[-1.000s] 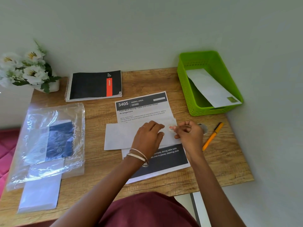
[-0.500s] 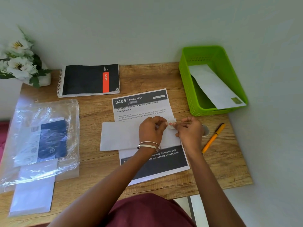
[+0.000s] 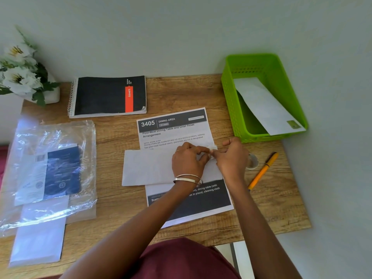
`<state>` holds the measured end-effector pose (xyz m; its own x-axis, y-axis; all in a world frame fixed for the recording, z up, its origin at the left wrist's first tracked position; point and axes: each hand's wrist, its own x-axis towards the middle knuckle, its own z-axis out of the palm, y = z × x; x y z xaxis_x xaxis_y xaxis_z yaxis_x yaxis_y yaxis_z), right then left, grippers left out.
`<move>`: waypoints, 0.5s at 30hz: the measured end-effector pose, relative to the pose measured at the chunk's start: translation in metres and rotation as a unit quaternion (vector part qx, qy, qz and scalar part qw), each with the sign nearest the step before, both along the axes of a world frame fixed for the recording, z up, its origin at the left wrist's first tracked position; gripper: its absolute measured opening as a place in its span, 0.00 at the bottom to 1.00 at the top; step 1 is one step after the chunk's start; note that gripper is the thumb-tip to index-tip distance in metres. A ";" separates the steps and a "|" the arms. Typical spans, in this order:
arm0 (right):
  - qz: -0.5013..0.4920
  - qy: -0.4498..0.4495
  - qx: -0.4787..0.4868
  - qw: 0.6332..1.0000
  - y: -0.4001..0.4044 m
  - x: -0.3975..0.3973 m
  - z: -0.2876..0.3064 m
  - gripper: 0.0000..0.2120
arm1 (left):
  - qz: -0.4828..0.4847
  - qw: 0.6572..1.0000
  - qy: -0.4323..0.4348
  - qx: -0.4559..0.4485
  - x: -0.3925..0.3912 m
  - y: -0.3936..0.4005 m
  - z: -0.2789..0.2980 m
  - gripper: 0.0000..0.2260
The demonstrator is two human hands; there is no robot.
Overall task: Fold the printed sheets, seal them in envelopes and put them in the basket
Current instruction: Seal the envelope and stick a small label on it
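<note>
Item: white envelope (image 3: 149,168), flat across a printed sheet (image 3: 177,129) headed "3405 Dining Area" on the wooden desk (image 3: 181,91). Change since half a second ago: the hands sit at the same right-hand top corner of the envelope, fingertips drawn slightly closer together; envelope, sheet and desk contents unmoved. Left hand (image 3: 188,162): fingers curled, tips resting on the envelope near its upper right corner, thumb and forefinger pinched toward a small white tab (image 3: 213,148) at the flap edge; metal bangles (image 3: 188,179) on the wrist. Right hand (image 3: 233,156): fingers bent and nearly closed, tips meeting the left hand's at the same tab; whether it grips the tab or only presses it cannot be told. Green basket (image 3: 261,63) at the desk's far right, one sealed envelope (image 3: 263,105) leaning inside. Also present: orange pen (image 3: 262,171) just right of the hands, spiral notebook (image 3: 108,96), plastic bag (image 3: 52,168) with spare envelopes, white flowers (image 3: 19,75).
</note>
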<state>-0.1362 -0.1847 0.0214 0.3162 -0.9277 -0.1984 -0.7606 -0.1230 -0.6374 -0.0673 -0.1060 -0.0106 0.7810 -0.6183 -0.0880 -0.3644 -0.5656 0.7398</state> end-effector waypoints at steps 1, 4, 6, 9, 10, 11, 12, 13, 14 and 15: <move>0.004 -0.002 -0.001 1.000 0.000 0.000 -0.001 0.16 | -0.004 1.000 -0.005 0.005 0.000 0.000 0.000 0.06; 0.010 -0.002 0.015 1.000 0.001 0.000 -0.002 0.19 | -0.011 1.000 -0.023 0.011 -0.001 0.000 -0.001 0.06; 0.015 0.004 0.014 1.000 0.001 -0.001 0.000 0.18 | -0.011 0.999 -0.034 0.014 -0.002 -0.001 -0.001 0.07; 0.029 0.055 -0.020 0.998 0.000 -0.006 0.009 0.14 | -0.008 0.999 -0.036 0.017 -0.002 -0.002 -0.002 0.07; 0.037 0.063 -0.037 0.997 0.000 -0.009 0.013 0.12 | -0.007 0.999 -0.034 0.017 -0.002 -0.002 -0.002 0.07; 0.054 0.058 -0.052 0.996 0.001 -0.011 0.013 0.10 | -0.007 0.999 -0.033 0.018 -0.001 -0.002 -0.003 0.07; 0.079 0.046 -0.066 0.994 0.002 -0.012 0.011 0.08 | -0.008 0.999 -0.030 0.018 -0.001 -0.001 -0.003 0.07; 0.114 0.040 -0.082 0.989 0.003 -0.013 0.008 0.08 | -0.009 0.999 -0.027 0.019 0.000 -0.001 -0.003 0.07; 0.158 0.051 -0.100 0.981 0.004 -0.014 0.003 0.09 | -0.011 0.999 -0.024 0.018 0.000 -0.001 -0.003 0.07; 0.194 0.070 -0.116 0.972 0.006 -0.015 -0.002 0.10 | -0.012 1.000 -0.022 0.017 0.000 0.000 -0.003 0.07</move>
